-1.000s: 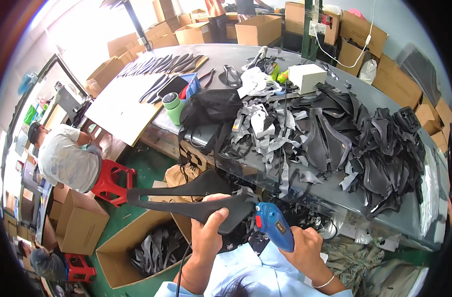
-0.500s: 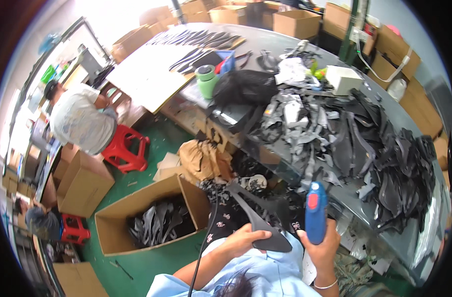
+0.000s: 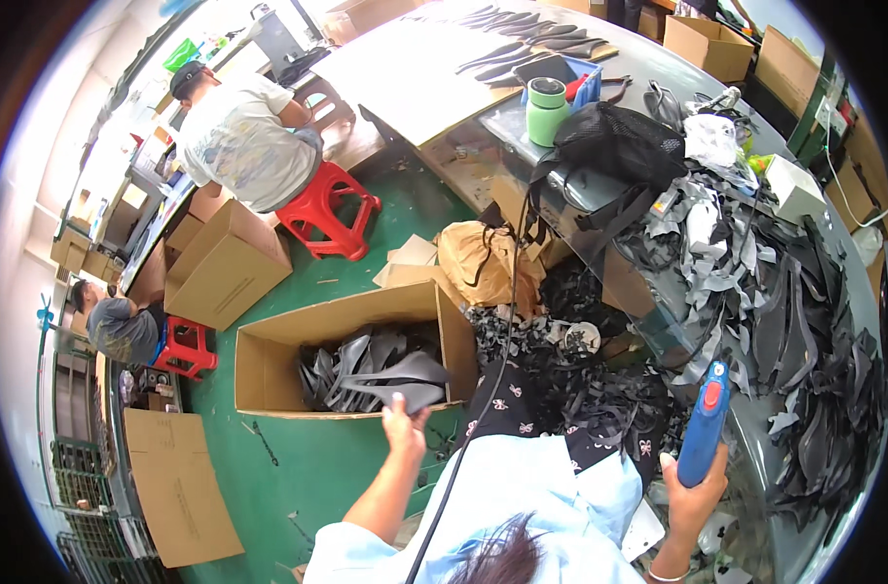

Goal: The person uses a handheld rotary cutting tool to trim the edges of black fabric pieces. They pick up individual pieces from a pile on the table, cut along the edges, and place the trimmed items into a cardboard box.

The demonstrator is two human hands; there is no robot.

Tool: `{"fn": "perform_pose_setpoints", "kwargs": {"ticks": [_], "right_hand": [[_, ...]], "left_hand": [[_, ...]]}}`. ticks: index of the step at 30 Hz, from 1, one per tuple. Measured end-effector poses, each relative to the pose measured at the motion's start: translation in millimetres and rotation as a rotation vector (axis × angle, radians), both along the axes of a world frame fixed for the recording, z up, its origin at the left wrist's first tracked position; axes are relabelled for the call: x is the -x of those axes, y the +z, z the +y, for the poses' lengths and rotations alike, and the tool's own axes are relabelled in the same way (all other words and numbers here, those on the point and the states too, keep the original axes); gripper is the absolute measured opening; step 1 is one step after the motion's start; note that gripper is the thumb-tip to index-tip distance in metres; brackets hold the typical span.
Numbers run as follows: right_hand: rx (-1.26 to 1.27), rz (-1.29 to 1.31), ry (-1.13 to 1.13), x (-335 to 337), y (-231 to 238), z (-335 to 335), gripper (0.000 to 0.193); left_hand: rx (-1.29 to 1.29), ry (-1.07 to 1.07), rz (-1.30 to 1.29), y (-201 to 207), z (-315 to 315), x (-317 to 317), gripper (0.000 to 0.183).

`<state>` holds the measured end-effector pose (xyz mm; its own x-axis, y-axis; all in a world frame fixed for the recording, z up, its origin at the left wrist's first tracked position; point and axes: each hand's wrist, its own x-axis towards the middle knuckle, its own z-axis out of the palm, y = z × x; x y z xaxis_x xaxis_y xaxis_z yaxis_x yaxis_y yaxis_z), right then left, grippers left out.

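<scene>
My left hand (image 3: 405, 426) reaches left to the near side of an open cardboard box (image 3: 259, 394). It pinches the edge of a black saddle-shaped piece (image 3: 413, 391), long and tapering, over the box's near rim. Similar dark pieces (image 3: 332, 375) lie heaped inside the box. At the right, my right hand (image 3: 695, 492) is wrapped around a blue handheld power tool (image 3: 702, 433) with a red button, its tip pointing up and away. The tool is beside the table edge and touches no piece.
A grey table (image 3: 648, 73) on the right carries black scraps (image 3: 697, 258), saddle-shaped pieces (image 3: 784, 321), a black bag (image 3: 619, 146) and a green bottle (image 3: 546, 115). Trimmings (image 3: 599, 389) pile beyond my lap. Two people sit on red stools (image 3: 329, 209) at the left. A black cable (image 3: 492, 389) crosses the view.
My left hand has carried the saddle-shaped piece from above my lap leftward to the cardboard box. The view has turned left. My right hand still grips the blue tool.
</scene>
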<state>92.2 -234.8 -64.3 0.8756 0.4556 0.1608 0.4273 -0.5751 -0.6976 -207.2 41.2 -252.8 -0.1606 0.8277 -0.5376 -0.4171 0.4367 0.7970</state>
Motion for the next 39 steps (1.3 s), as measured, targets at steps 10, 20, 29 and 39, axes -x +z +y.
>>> {"fn": "perform_pose_setpoints", "kwargs": {"ticks": [10,20,29,39], "right_hand": [[-0.035,0.087,0.003,5,12,7,0.043],[-0.072,-0.081,0.042,-3,12,-11,0.045],[-0.13,-0.014,-0.132,-1,-6,-46,0.046],[-0.196,0.041,-0.278,-7,-12,-55,0.048]], "left_hand": [[0.133,-0.847,0.311,-36,-28,-74,0.018],[-0.664,-1.379,0.026,132,-117,-345,0.02],[-1.188,-1.254,0.467,146,-148,-494,0.046],[-0.586,-1.41,0.096,174,-135,-468,0.033]]}}
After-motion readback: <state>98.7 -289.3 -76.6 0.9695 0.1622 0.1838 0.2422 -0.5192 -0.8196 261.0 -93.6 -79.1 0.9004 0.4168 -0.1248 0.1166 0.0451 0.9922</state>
